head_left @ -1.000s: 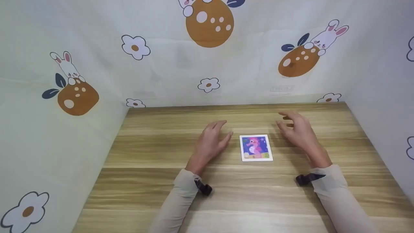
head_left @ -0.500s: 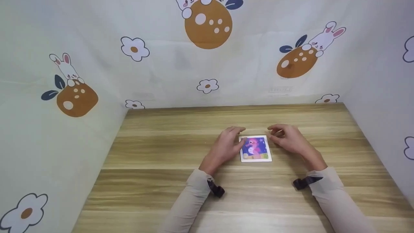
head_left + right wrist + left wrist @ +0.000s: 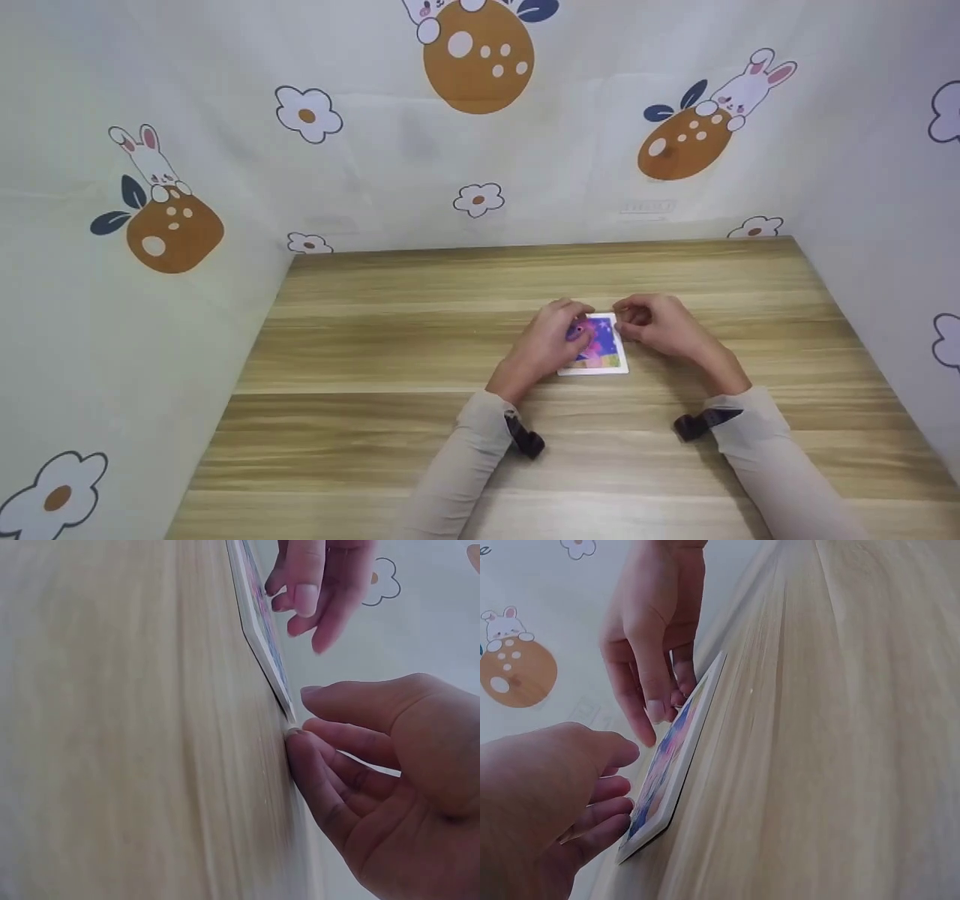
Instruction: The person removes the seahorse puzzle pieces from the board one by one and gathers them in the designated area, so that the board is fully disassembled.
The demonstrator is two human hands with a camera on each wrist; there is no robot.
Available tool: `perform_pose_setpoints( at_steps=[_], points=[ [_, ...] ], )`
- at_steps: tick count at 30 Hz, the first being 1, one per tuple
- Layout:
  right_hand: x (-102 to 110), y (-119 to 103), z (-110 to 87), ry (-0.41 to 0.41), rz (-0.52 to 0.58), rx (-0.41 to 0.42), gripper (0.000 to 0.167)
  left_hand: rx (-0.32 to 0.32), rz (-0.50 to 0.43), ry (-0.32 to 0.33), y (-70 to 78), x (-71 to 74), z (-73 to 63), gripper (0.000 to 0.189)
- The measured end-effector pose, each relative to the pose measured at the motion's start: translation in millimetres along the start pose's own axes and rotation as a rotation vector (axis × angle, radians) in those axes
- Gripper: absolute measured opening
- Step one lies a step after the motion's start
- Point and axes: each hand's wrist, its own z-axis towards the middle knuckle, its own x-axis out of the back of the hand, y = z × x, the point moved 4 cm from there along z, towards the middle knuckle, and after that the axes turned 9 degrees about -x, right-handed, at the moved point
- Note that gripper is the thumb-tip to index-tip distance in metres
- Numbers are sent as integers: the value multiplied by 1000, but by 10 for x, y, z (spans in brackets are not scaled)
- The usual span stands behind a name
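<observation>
A flat square picture board [image 3: 604,352] with a white frame and a pink seahorse on blue lies on the table. My left hand [image 3: 546,342] reaches over its left part, with thumb and fingers spread above the picture and hiding some of it. Beside the right edge is my right hand [image 3: 667,327], its fingers loosely bent. In the right wrist view, the right fingertips [image 3: 297,736] are right at the corner of the board [image 3: 262,630], with the thumb apart from them. The left wrist view shows the left fingers close to the near end of the board [image 3: 676,765].
A wood-grain table [image 3: 360,420] carries the board. Pale cloth walls [image 3: 375,172] printed with rabbits, orange fruit and flowers stand at its back and sides. Black straps with small devices [image 3: 531,444] sit on both wrists, over long light sleeves [image 3: 457,472].
Both hands have moved inward toward the board. The left hand has come rightward over the picture, and the right hand has moved left to its edge. The board has stayed in place.
</observation>
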Motion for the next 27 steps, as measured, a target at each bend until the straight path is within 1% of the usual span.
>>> perform_pose_setpoints(
  at_steps=[3, 10, 19, 27],
  points=[
    [-9, 3, 6, -5, -6, 10, 33, 16, -11, -8, 8, -25, 21, 36],
    [-16, -3, -4, -26, -14, 14, 33, 49, 10, -24, -2, -69, 45, 38],
    [-44, 4, 12, -50, 16, -3, 37, 20, 101, -57, -22, -87, 18, 43],
    [-29, 29, -15, -58, 41, -15, 37, 39, 171, -78, -14, -158, 38, 48]
  ],
)
